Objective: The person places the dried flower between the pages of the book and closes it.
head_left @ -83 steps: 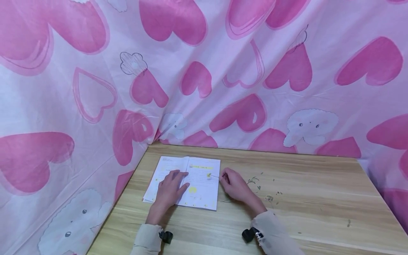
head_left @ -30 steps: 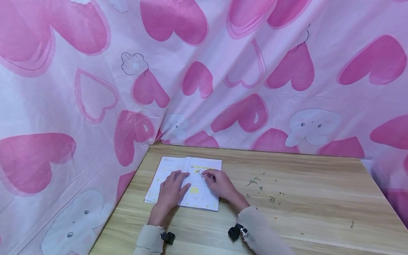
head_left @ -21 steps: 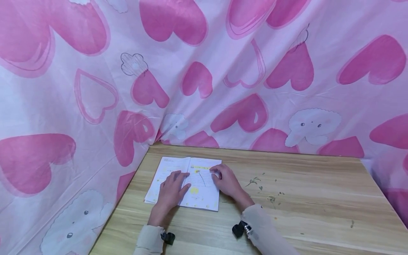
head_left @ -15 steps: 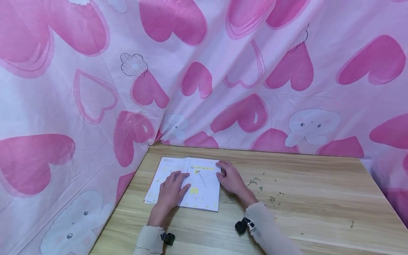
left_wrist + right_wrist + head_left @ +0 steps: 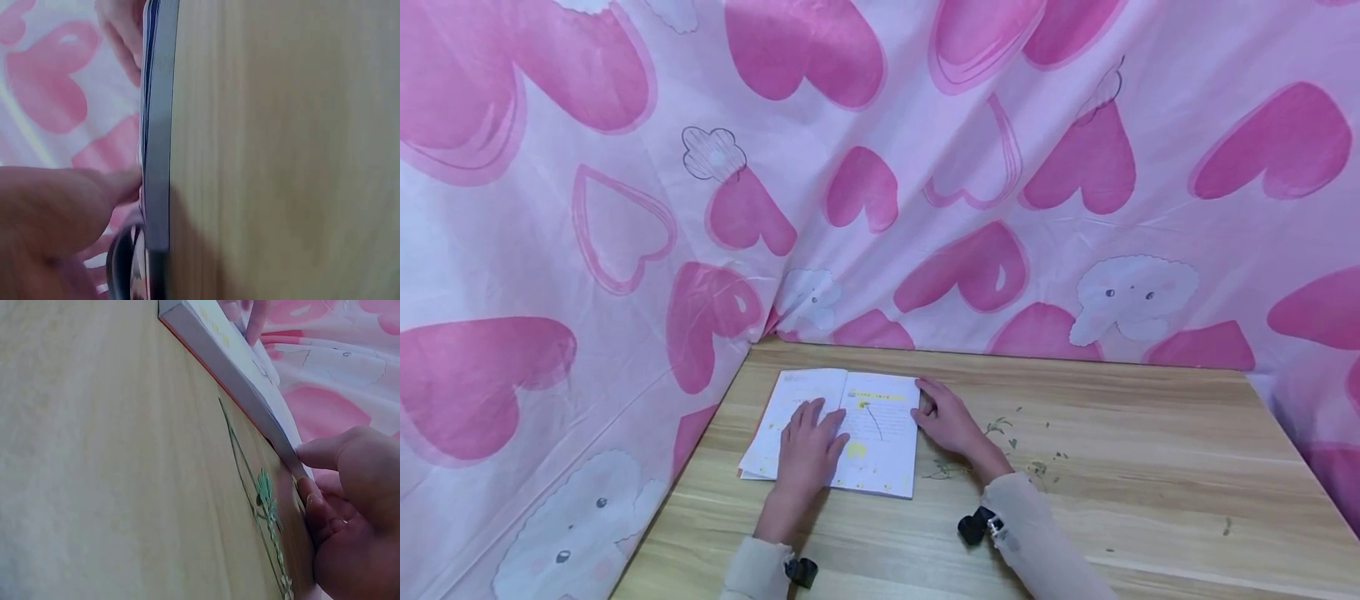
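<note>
An open book (image 5: 842,429) lies on the wooden table (image 5: 1112,500), near the pink heart curtain (image 5: 880,167). The left hand (image 5: 808,450) rests flat on its pages with straight fingers. The right hand (image 5: 951,421) pinches the book's right edge, and a small yellow flower (image 5: 865,406) lies on the page between the hands.

Both arms wear long, loose sleeves of a pale cream, slightly sheer fabric that end at the wrists. The left sleeve (image 5: 758,571) has a soft gathered cuff, and a small black camera unit (image 5: 802,571) sits strapped at that wrist. The right sleeve (image 5: 1045,550) carries a similar black unit (image 5: 979,527) with a small silvery part beside it. The hands themselves are bare.
</note>
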### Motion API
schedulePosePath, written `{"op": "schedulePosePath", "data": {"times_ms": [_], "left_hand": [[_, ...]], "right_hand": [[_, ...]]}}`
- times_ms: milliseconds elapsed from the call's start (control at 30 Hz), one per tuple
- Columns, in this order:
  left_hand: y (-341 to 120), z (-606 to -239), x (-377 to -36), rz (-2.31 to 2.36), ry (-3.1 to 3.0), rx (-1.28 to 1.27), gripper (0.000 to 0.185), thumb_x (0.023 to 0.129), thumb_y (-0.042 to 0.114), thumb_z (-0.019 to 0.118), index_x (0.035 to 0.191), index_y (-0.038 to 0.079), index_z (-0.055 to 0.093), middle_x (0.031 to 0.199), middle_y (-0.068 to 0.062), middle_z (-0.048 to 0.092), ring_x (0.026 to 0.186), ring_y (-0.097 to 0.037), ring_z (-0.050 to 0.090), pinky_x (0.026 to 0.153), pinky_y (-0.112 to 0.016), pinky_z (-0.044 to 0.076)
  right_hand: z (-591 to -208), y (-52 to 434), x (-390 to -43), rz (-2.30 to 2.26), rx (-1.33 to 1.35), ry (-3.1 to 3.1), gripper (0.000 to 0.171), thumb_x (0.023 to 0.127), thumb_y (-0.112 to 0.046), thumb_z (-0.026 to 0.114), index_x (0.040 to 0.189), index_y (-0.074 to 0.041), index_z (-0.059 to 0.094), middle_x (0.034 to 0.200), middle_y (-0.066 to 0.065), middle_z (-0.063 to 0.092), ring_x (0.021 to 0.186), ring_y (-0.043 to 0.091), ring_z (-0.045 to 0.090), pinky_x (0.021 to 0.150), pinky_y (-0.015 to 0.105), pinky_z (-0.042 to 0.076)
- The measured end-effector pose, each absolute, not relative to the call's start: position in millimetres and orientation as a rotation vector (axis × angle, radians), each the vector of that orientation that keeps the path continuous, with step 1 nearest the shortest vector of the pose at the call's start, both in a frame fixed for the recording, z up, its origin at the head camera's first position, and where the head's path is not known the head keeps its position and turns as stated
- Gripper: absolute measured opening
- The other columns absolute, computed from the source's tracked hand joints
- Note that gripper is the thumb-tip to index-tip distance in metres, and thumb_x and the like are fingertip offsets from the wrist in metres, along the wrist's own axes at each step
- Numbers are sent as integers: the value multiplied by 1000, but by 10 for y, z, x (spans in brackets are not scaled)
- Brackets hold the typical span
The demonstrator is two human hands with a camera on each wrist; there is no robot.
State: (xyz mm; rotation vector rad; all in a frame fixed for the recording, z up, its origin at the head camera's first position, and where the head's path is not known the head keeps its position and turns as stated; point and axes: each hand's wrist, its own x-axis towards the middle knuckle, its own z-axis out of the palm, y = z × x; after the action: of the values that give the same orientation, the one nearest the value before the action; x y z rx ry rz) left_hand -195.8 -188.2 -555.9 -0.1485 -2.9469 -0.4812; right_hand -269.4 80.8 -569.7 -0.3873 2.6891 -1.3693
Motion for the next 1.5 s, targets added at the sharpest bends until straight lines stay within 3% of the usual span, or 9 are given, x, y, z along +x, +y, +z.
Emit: {"op": "schedulePosePath", "data": {"times_ms": [133,233,433,533,700,1200,1267,1333,1500], "left_hand": [[-1771,-5557,-1941,-470,-2805,-209,33,96,17,81,128,20,77,161,-22,49,153,-50,39,117,-72,41],[-1658,-5548,-1923,-456,-2702,-320,32,87,5,86,116,18,81,145,-21,61,137,-47,54,104,-63,52],[-1412,-5530,-1805,-597,-2734,-582,21,91,8,83,108,20,80,108,1,68,93,-16,65,81,-34,59],[-1321,-5528,-1725,-672,-2810,-680,19,94,24,84,112,22,78,108,5,66,96,-12,63,85,-30,58],[-1273,-5539,-1678,-714,-2819,-768,44,87,46,90,119,21,72,109,3,61,97,-14,54,86,-31,52],[-1255,-5537,-1702,-612,-2813,-743,43,91,41,87,126,23,70,108,6,63,94,-11,57,77,-26,53],[-1263,-5528,-1707,-595,-2795,-733,46,93,36,86,134,26,69,110,5,64,92,-10,58,73,-24,52],[-1278,-5516,-1711,-581,-2773,-726,52,95,31,85,143,28,66,113,5,65,90,-10,60,70,-23,53],[-1333,-5462,-1714,-586,-2705,-701,60,94,20,86,149,30,65,120,4,67,86,-8,64,70,-24,57]], "right_hand": [[-5703,830,-2706,-1379,-398,2671,68,104,-15,74,164,-5,44,166,11,48,91,10,62,76,22,53],[-5712,846,-2710,-1381,-415,2660,69,104,-15,72,165,-4,42,157,11,55,91,10,62,75,21,54],[-5708,859,-2698,-1380,-416,2652,69,105,-16,72,166,-5,41,144,10,61,91,10,63,75,21,54],[-5697,859,-2685,-1375,-425,2660,69,104,-16,73,165,-5,42,159,10,54,92,9,63,78,21,55],[-5690,857,-2667,-1374,-433,2665,68,105,-16,72,165,-6,43,170,10,45,94,9,63,81,22,54],[-5716,870,-2669,-1356,-429,2683,70,106,-21,71,167,-7,40,163,10,50,93,9,63,80,24,56],[-5725,873,-2675,-1360,-421,2680,69,107,-23,70,167,-8,41,165,10,49,97,14,66,85,29,59],[-5733,874,-2681,-1371,-416,2686,65,110,-27,66,166,-7,41,169,12,46,117,25,69,102,40,59],[-5747,878,-2687,-1422,-424,2718,58,115,-28,54,165,-4,41,170,18,45,157,36,44,130,56,36]]}}
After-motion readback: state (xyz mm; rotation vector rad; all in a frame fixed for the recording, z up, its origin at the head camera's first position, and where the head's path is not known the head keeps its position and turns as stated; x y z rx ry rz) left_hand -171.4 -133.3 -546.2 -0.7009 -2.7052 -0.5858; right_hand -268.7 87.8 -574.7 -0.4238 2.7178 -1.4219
